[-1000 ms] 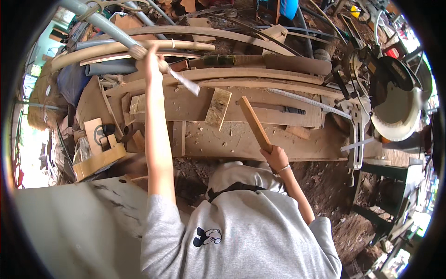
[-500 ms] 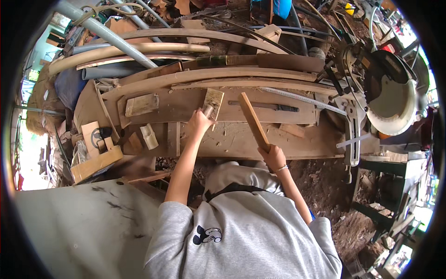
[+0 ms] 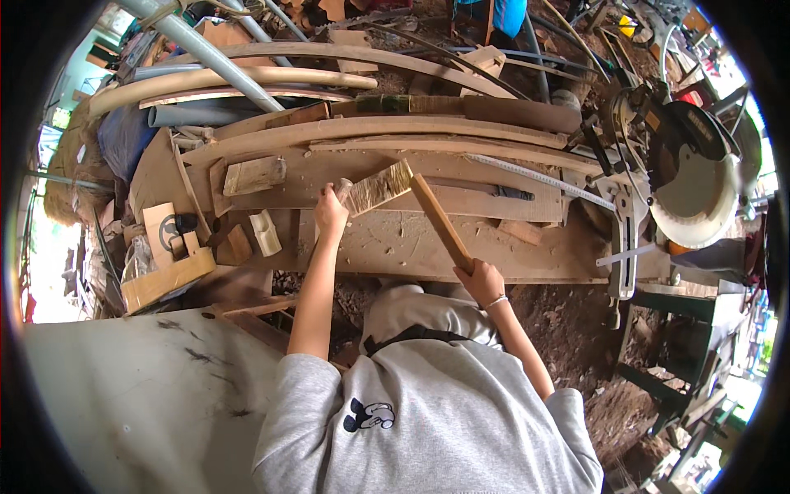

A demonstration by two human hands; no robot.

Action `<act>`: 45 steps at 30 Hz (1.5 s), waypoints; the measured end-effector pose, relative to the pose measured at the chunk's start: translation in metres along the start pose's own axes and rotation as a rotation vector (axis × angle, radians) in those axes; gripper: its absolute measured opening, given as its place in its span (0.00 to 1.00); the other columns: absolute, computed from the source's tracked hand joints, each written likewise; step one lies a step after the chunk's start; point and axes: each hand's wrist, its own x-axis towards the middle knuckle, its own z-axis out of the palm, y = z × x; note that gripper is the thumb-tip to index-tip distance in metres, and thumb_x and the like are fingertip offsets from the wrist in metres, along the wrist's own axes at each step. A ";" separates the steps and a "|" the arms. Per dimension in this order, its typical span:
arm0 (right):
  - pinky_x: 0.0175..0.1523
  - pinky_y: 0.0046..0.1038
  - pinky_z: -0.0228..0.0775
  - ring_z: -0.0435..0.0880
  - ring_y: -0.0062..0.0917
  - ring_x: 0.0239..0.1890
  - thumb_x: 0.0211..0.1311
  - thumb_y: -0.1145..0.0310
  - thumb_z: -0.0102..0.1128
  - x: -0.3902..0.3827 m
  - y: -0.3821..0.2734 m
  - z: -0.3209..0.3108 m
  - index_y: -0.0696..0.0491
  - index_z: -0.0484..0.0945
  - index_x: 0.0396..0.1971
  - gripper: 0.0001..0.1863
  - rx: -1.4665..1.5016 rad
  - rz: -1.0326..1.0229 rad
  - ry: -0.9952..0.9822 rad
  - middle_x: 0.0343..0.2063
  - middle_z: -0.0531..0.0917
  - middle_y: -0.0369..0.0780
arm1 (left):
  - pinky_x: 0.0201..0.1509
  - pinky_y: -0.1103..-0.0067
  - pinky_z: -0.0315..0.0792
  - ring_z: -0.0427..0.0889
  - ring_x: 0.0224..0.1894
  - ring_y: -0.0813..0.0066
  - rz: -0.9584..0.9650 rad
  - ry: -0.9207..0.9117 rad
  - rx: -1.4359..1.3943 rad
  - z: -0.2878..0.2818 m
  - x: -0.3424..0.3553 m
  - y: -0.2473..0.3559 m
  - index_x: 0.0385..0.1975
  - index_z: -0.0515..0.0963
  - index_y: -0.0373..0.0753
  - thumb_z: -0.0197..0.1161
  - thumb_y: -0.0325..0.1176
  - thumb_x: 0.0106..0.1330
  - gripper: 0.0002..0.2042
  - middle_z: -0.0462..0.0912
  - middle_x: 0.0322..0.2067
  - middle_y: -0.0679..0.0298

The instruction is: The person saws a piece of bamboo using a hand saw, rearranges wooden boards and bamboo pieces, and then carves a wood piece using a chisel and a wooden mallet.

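My left hand is closed around the left end of a rough wooden block, held above the workbench; a rounded, light-coloured end shows beside the fingers. Closed round its lower end, my right hand grips a wooden stick that slants up and leftward. The stick's upper tip is close to the block's right end; whether they touch I cannot tell. Behind the stick lies a long blade with a dark handle, partly covered by it.
Wood chips lie scattered on the workbench. Leftward are a wood offcut, a grooved wooden piece and a wooden box-like piece. Long curved timbers span the back. A circular saw stands at right, near a measuring strip.
My left hand has moved left and slightly up, and the block has turned from near upright to lying more crosswise. The stick in my right hand has shifted slightly left and down.
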 end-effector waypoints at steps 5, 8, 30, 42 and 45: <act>0.30 0.39 0.69 0.77 0.42 0.24 0.48 0.51 0.54 0.002 -0.007 0.003 0.57 0.74 0.20 0.21 -0.073 -0.070 -0.022 0.18 0.77 0.49 | 0.36 0.66 0.71 0.78 0.34 0.56 -0.291 -0.171 0.108 -0.020 0.010 0.021 0.34 0.72 0.35 0.65 0.38 0.43 0.19 0.78 0.28 0.51; 0.30 0.40 0.69 0.77 0.43 0.24 0.48 0.51 0.54 0.006 -0.013 0.005 0.56 0.74 0.20 0.20 -0.091 -0.043 -0.022 0.18 0.77 0.49 | 0.36 0.66 0.70 0.77 0.32 0.52 -0.329 -0.382 0.058 -0.032 0.013 0.030 0.28 0.74 0.32 0.67 0.44 0.41 0.21 0.78 0.26 0.50; 0.34 0.38 0.69 0.77 0.41 0.30 0.48 0.53 0.54 0.010 -0.111 0.044 0.54 0.72 0.28 0.18 -0.036 0.188 -0.046 0.23 0.78 0.48 | 0.19 0.78 0.68 0.77 0.16 0.70 0.055 0.021 -0.811 -0.054 0.100 0.001 0.21 0.74 0.33 0.62 0.41 0.51 0.15 0.75 0.11 0.58; 0.34 0.36 0.68 0.77 0.41 0.32 0.45 0.55 0.59 -0.001 -0.125 0.073 0.54 0.74 0.30 0.18 0.079 0.306 0.061 0.24 0.78 0.47 | 0.11 0.88 0.56 0.63 0.09 0.85 0.014 -0.137 -1.762 -0.059 0.109 0.019 0.19 0.64 0.37 0.55 0.23 0.56 0.07 0.66 0.10 0.68; 0.36 0.35 0.68 0.76 0.42 0.33 0.45 0.57 0.60 0.002 -0.124 0.077 0.53 0.75 0.35 0.19 0.096 0.316 0.040 0.27 0.78 0.48 | 0.11 0.87 0.54 0.61 0.10 0.84 0.088 -0.187 -1.714 -0.056 0.109 0.015 0.19 0.62 0.40 0.54 0.26 0.57 0.09 0.63 0.10 0.69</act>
